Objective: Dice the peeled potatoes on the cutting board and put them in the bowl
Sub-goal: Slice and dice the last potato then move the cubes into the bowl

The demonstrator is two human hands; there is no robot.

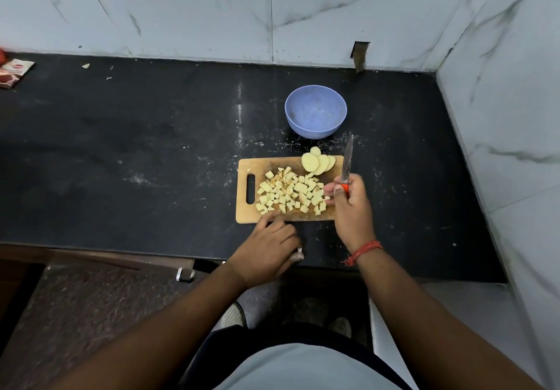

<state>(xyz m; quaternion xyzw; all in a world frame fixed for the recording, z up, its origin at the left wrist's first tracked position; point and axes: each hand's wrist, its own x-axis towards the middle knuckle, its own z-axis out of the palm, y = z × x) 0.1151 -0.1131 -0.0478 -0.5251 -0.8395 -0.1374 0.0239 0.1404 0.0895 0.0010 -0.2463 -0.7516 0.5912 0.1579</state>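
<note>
Nearest the camera, at six o'clock, my two forearms reach up from the tabletop's [121,153] front edge. My left hand [266,250] lies at the near edge of the cutting board [244,204], its forefinger stretched onto the wood beside the nearest cubes and its other fingers curled under; I cannot tell whether they hold anything. At about four o'clock from the board's middle, my right hand [348,207] has its grip closed round the orange handle of the knife [347,162], whose blade points away toward twelve o'clock, lifted clear of the food. A red thread band [363,251] circles that wrist.

On the board, the potato dice [288,192] form a loose heap across the middle and near half. At the far right corner, around one o'clock, the potato slices [318,162] overlap one another, not yet cubed. Beyond the board, at twelve o'clock and just apart from it, stands the blue bowl [315,110], with no potato visible inside. A red-and-white packet [15,71] lies far off at ten o'clock.

I judge the dicing step to be nearly finished. The next move calls for drawing the remaining slices to bare wood, steadying them with the left fingertips tucked back, cutting strips and then cubes, before any transfer to the bowl.
</note>
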